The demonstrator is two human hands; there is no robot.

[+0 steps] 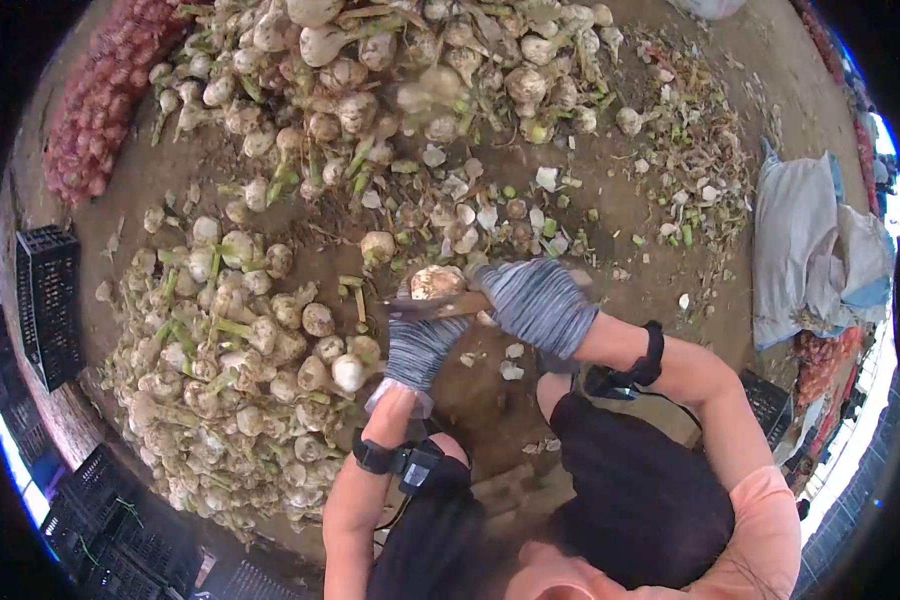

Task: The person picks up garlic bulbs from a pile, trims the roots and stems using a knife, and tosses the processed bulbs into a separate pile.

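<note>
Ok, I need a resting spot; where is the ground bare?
Mostly bare ground lies between the right hand and white sack; a narrower strip separates the red mesh sack and left bulb pile. Crowded: that pile, the far heap, and trimmings before that hand.

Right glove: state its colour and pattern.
Right glove: grey with darker streaks; best seen in the head view.

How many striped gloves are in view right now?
2. One glove is on the left hand, which holds a garlic bulb; the other glove is on the right hand, gripping a knife. No others show, though the dark edges could hide some.
</note>
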